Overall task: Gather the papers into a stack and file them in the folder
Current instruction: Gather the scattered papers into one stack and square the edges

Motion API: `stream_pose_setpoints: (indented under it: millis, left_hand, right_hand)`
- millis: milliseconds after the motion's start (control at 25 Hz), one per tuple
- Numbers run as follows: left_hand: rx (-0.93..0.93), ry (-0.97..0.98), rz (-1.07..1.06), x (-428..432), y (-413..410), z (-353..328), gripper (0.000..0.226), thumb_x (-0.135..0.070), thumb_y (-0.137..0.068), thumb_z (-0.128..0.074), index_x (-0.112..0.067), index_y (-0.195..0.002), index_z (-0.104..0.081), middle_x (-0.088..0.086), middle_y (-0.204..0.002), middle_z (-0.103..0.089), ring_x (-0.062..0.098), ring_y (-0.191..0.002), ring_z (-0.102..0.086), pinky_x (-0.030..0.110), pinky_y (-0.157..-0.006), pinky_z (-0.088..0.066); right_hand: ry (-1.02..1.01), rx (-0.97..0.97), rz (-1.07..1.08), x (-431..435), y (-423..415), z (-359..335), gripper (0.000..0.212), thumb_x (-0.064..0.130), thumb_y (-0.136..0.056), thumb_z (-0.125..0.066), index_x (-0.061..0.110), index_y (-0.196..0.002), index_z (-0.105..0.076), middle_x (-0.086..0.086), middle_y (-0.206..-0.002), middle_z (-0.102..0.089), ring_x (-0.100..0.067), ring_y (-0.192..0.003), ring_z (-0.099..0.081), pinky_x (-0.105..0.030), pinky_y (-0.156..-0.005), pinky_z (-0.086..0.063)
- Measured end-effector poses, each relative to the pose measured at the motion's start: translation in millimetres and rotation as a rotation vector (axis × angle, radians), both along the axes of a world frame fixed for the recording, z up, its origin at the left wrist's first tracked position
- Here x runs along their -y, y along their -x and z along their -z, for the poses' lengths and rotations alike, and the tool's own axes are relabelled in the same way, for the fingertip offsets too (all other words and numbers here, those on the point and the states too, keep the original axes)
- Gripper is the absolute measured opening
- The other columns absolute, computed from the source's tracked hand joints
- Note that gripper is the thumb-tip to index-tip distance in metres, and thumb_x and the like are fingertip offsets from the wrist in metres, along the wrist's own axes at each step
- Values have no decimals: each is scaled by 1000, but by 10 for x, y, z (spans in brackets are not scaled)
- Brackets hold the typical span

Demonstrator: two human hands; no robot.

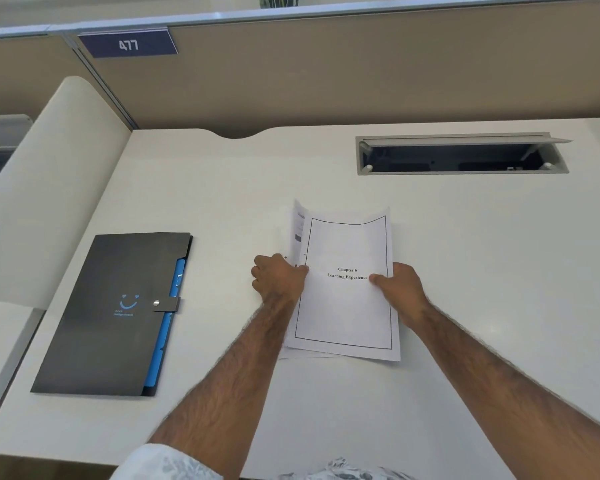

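A stack of white papers (pixel 345 306) is in the middle of the white desk, its top sheet printed "Chapter 6 Learning Experience" inside a black border. The far end of the stack curls upward and lower sheets stick out at the left edge. My left hand (pixel 279 277) grips the stack's left edge, thumb on top. My right hand (pixel 400 289) grips the right edge, thumb pressed beside the printed title. A black folder (pixel 111 313) with blue inner tabs and a snap strap lies shut on the desk at the left, apart from the papers.
An open grey cable tray (pixel 461 155) is recessed in the desk at the back right. A tan partition (pixel 361 71) with a "477" sign stands behind the desk. A cream divider panel (pixel 49 188) rises at the left edge.
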State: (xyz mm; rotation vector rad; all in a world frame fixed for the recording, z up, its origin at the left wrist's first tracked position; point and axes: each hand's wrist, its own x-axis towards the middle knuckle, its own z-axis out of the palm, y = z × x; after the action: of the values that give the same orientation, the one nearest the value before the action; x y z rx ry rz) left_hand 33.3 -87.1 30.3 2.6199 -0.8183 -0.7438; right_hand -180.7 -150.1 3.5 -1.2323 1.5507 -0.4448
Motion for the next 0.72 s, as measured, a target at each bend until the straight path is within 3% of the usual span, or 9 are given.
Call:
stream_pose_setpoints:
  millis: [120,280,400,560,720]
  left_hand:
    - [-225,239,-8,11,3,-19,41,-37,-86,-74,-5,-108,-62,8,-107,-60,32,-105,-56,34,-83,-45]
    - [-415,507,-222,-75,-110,-3,18,-24,-91,-70,-10,-101,-70,5,-102,-75,25,-90,-70,29,-70,-53]
    - [-450,513,-189,-147,-117,80,12,-23,-94,-65,-15,-96,-73,2,-94,-76,22,-84,-70,32,-74,-55]
    - [-604,394,-84,-160,-38,140,23,-22,-91,-71,-10,-111,-73,10,-110,-77,27,-97,-73,41,-89,-60]
    - [-740,481,-33,-129,1,-37,25,-14,-93,-68,-11,-118,-71,8,-111,-77,29,-101,-75,45,-92,-60]
  right_hand:
    - [-4,6,-12,-5,-19,5,23,18,-88,-71,8,-108,-71,-8,-103,-74,-30,-96,-71,-41,-87,-59]
    - [4,81,49,-15,42,-10,23,16,-94,-65,8,-116,-69,-8,-110,-73,-30,-101,-70,-43,-93,-57]
    - [-19,153,85,-36,80,-12,23,14,-95,-64,10,-118,-69,-8,-112,-74,-29,-101,-71,-42,-92,-57]
    - [-55,199,44,-75,17,-20,22,14,-94,-67,9,-116,-71,-10,-113,-75,-29,-101,-73,-44,-93,-58]
    - [36,229,125,-73,38,-171,14,22,-91,-73,17,-104,-73,-5,-106,-77,-19,-90,-74,-35,-84,-59]
